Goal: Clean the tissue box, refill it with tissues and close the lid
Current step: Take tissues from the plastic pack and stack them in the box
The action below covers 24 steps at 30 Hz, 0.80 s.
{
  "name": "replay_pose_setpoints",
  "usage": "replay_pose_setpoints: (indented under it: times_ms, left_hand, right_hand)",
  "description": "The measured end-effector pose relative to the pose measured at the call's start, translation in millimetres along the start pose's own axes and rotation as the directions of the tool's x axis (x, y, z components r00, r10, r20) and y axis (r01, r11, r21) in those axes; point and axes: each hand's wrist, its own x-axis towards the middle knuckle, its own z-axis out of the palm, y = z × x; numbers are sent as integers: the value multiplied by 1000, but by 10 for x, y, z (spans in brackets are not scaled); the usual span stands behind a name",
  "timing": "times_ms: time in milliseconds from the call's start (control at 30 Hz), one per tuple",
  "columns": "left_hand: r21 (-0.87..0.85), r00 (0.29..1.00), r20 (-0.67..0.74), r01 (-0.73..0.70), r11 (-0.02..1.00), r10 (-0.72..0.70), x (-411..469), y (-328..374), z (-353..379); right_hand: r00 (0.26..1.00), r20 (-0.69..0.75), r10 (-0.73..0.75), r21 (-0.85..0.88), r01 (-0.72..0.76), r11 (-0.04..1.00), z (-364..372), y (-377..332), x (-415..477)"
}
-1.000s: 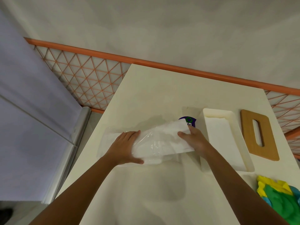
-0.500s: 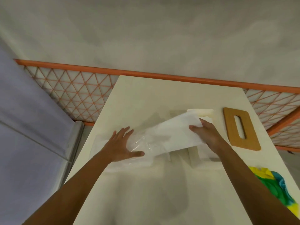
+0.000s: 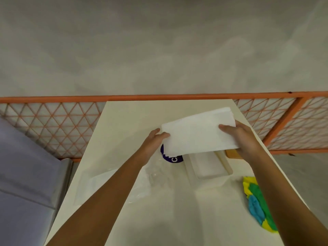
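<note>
A thick white stack of tissues (image 3: 198,132) is held in the air above the table, tilted up to the right. My left hand (image 3: 154,141) grips its left end and my right hand (image 3: 239,137) grips its right end. Below it the open cream tissue box (image 3: 225,164) lies on the table with a white inside. The wooden lid (image 3: 230,153) shows only as a corner behind my right wrist. The emptied clear plastic wrapper (image 3: 145,178), with a purple label (image 3: 171,158), lies to the left of the box.
A yellow, green and blue cloth (image 3: 257,203) lies at the right table edge. The cream table (image 3: 134,118) ends at an orange lattice railing (image 3: 53,128) behind and to both sides. A grey panel (image 3: 21,174) stands at the left.
The tissue stack has come out of the plastic wrapper and risen up and to the right, over the box. My left hand left the wrapper and took the stack's left end.
</note>
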Motion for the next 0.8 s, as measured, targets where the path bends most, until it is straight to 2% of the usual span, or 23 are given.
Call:
replay_pose_setpoints:
  times_ms: [133,267,433,600,700,800]
  left_hand:
    - [-208,987,144,95,973,-66,86,111,196]
    - [-220,991,128,68,973,-41,198,144,271]
    - [49,999,16,-33,998,33,398,230,299]
    - [309,985,41,-171,935,167,588,369,426]
    - [469,967,82,-250,847,239,715,376,535]
    - [587,946,155,-320,744,284,848,340,643]
  right_hand:
    - [997,-60,50,94,-44,995,-92,58,25]
    - [987,-139,78,135,-59,989,-126,208,58]
    - [978,-157,136,126,-116,985,-160,472,57]
    - [980,-156,123,102,-107,989,-206,613,41]
    - [979,-180,97,-70,-111,991,-211,666,86]
    - [979,-186,81,-295,-135,946,-205,705,147]
